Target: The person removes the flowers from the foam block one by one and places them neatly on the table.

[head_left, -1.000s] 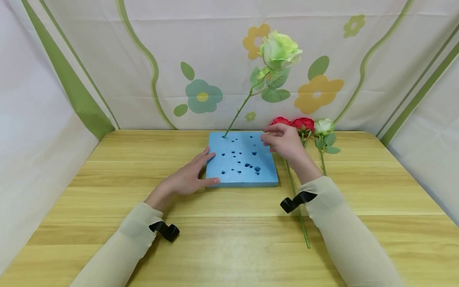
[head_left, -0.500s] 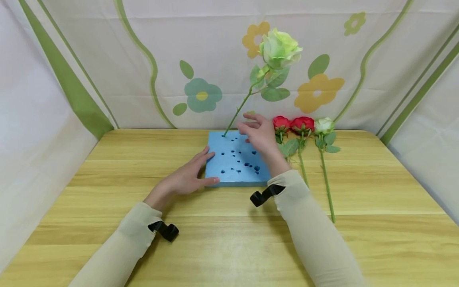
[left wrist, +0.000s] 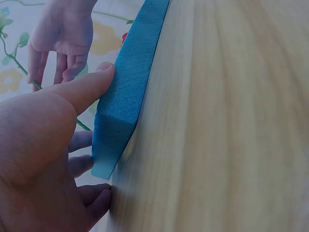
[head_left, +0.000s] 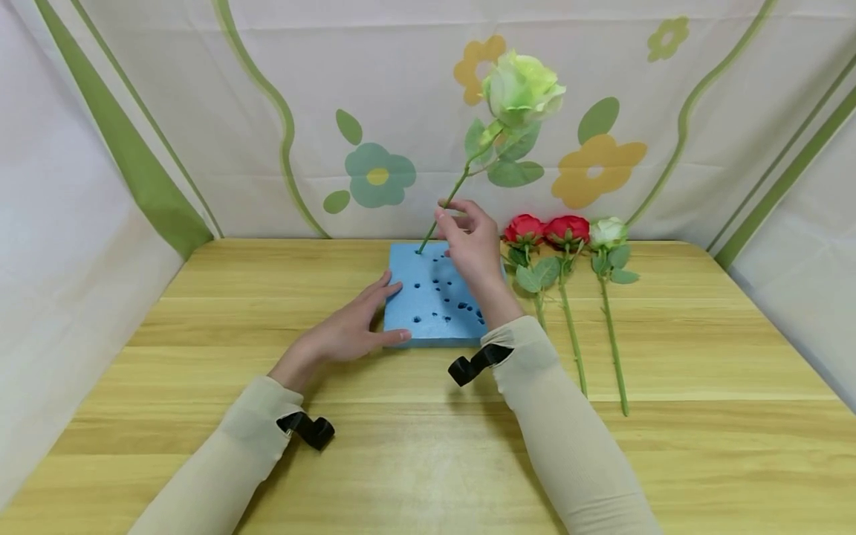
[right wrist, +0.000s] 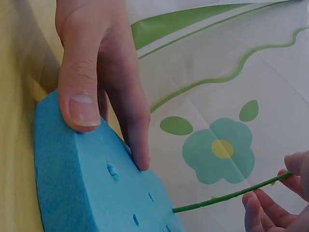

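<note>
A pale green artificial rose [head_left: 521, 89] leans to the right, its stem [right wrist: 217, 199] stuck in a back-left hole of the blue foam block [head_left: 404, 305]. My right hand [head_left: 476, 249] pinches that stem a little above the block, thumb and index fingertip on either side of it. My left hand [head_left: 344, 333] rests spread along the block's left edge, thumb at the front corner and straight index finger over the top. In the left wrist view the thumb [left wrist: 91, 87] lies against the foam. The right forearm hides part of the block's right side.
Two red roses [head_left: 524, 230] and a pale white-green rose [head_left: 608, 234] lie on the wooden table [head_left: 401, 461] right of the block, blooms toward the back. A flower-patterned curtain [head_left: 234, 171] rises behind the table. Several holes dot the foam.
My right hand has moved left from beside the red roses, across the block, to the standing rose's stem and now pinches it. The left hand stays in place.
</note>
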Demonstrator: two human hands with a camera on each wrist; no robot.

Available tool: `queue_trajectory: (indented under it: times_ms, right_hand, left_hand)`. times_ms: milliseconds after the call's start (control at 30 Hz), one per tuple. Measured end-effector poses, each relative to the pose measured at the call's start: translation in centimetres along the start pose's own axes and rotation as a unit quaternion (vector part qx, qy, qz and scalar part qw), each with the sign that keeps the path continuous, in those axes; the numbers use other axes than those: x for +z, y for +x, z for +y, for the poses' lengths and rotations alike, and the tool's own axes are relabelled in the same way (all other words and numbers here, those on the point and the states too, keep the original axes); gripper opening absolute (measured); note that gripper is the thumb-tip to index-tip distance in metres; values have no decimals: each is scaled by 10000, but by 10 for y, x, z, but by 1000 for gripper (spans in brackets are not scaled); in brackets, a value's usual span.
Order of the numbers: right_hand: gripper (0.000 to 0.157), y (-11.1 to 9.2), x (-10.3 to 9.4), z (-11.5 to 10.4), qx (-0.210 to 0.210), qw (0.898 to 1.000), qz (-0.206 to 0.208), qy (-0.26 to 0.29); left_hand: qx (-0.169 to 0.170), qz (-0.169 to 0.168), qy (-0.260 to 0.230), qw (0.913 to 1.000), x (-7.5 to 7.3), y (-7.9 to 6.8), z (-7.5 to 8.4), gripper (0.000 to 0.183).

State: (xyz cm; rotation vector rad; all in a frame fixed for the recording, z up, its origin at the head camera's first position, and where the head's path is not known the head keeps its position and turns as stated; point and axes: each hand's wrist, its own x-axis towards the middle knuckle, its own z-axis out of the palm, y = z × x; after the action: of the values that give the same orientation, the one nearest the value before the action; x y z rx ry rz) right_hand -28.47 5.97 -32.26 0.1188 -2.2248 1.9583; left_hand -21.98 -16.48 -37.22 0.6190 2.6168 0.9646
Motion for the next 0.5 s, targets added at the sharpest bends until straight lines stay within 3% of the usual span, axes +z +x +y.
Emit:
queue_trajectory:
  times_ms: [233, 500]
  right_hand:
    - [26, -1, 3, 0, -368, 9971, 233, -617]
    - [24, 0, 4, -1, -826, 9933, 373, -717]
  left_hand:
    - [11, -10, 6, 10000, 1, 1, 1, 95]
    - [-19, -13, 60, 10000, 1, 0, 2, 95]
